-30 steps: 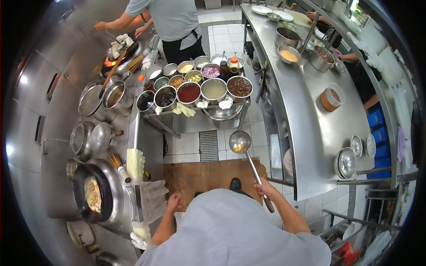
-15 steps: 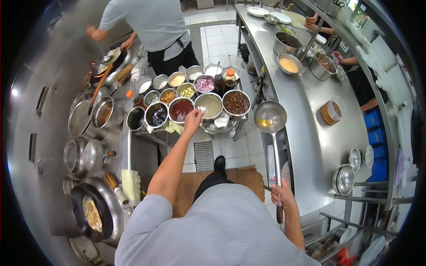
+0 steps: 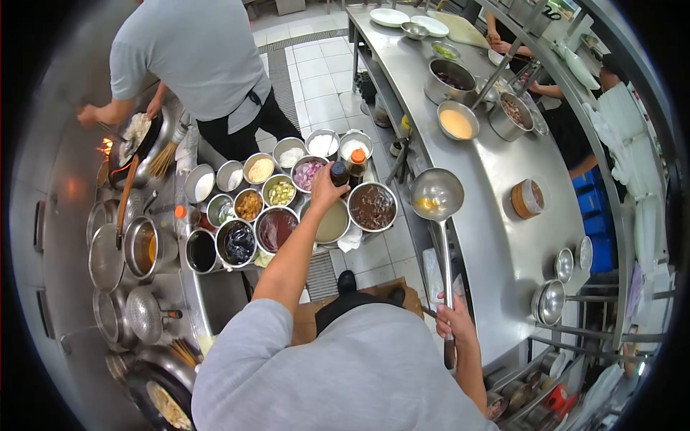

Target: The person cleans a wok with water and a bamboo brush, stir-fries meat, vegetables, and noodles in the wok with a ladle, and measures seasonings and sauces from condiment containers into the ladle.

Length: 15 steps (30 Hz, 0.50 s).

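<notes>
My right hand [image 3: 456, 323] is wrapped round the wooden-ended handle of a large steel ladle [image 3: 438, 194], held out in front with its bowl up. A little yellowish liquid lies in the bowl. My left hand [image 3: 328, 191] reaches over the seasoning pots, its fingers closed round a dark bottle [image 3: 339, 172]. Beside that stands an orange-capped bottle [image 3: 356, 167]. Under my left wrist is a pot of cloudy pale liquid [image 3: 333, 224]. Around it are pots of red sauce [image 3: 277, 230], dark brown sauce [image 3: 372, 207] and chopped purple onion [image 3: 307, 174].
A co-worker [image 3: 194, 65] tosses food in a flaming wok [image 3: 140, 136] at the far left. Strainers and a stockpot [image 3: 147, 248] line the left side. A long steel counter [image 3: 496, 237] on the right carries bowls and pots. Other people's hands show behind it.
My left hand has moved forward and slightly right, from over the pale-liquid pot to the dark bottle. The ladle stays in my right hand. My view has shifted; the co-worker appears further left.
</notes>
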Motion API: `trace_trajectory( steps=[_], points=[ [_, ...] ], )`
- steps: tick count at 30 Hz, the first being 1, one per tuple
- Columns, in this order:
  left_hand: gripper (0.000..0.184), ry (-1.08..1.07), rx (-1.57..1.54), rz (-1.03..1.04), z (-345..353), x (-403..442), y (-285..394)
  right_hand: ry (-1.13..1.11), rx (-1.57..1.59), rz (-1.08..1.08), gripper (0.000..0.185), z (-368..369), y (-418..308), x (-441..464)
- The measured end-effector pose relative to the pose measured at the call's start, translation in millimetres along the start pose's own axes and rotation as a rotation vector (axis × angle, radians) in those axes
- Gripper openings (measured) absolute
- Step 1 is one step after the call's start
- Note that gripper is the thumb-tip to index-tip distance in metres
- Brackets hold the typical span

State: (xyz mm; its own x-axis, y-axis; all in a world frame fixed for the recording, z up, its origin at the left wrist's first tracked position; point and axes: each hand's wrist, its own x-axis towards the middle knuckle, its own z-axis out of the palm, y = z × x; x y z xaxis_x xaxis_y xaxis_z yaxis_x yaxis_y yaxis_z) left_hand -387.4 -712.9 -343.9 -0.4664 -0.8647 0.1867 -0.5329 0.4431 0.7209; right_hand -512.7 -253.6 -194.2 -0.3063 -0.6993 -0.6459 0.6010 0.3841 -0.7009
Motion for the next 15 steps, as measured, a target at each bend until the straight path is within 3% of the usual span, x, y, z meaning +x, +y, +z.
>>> trace_trajectory(
  steps=[3,6,10,11,13,15],
  points=[
    [0.088,0.045,-0.046,0.045,-6.6,-8.0,16.1,-0.007,-0.03,0.008,0.026,3.1,-14.2,13.2],
    [0.076,0.308,-0.091,0.24,-22.6,-17.6,53.9,-0.022,-0.069,0.024,0.023,2.8,-21.5,27.8],
    [0.084,0.256,-0.256,0.426,-6.2,-17.4,118.1,-0.028,-0.058,0.028,0.023,4.2,-32.0,44.9],
    [0.084,0.26,-0.251,0.424,4.3,-8.9,126.5,-0.017,-0.04,0.025,0.024,5.1,-34.5,49.1],
    [0.089,0.405,-0.252,0.21,24.0,13.0,139.7,-0.01,-0.023,0.026,0.025,3.2,-38.3,55.4],
    [0.093,0.444,-0.224,0.094,62.6,29.6,113.0,0.0,-0.009,0.041,0.026,-0.6,-42.1,59.2]
  ],
)
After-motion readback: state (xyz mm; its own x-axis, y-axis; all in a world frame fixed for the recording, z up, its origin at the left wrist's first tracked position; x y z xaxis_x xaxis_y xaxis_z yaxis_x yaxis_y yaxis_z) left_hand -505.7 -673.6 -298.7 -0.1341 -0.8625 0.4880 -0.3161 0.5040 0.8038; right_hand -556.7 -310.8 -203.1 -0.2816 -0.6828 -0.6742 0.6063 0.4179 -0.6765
